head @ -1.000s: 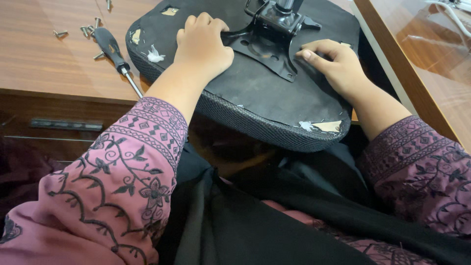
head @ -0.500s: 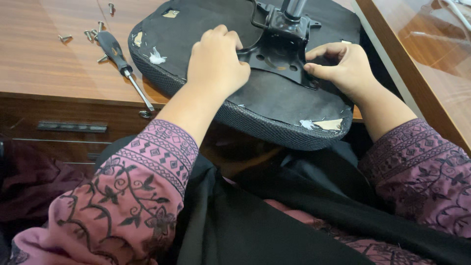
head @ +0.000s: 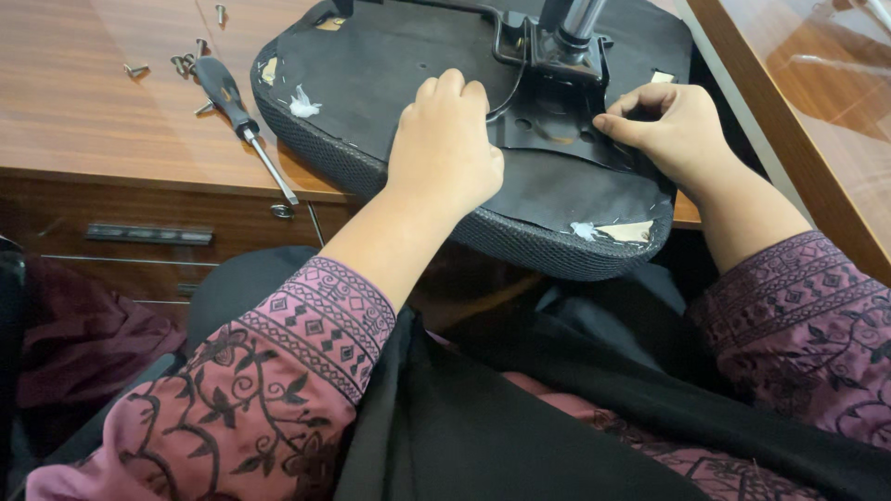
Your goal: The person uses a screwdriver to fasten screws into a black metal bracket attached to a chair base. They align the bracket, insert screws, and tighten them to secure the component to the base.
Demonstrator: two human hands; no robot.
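left hand point(head: 445, 139), right hand point(head: 670, 130), upturned black seat point(head: 390, 65)

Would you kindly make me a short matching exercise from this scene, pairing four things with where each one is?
Things:
1. left hand
2. right hand
3. screwdriver
4. screws

Places:
A. lying on the wooden desk, left of the seat, tip toward the desk edge
B. scattered on the desk by the screwdriver handle
C. flat on the upturned seat, near its middle
D. fingertips at the metal plate's right edge

Pairs: 1-C, 2-D, 3-A, 4-B
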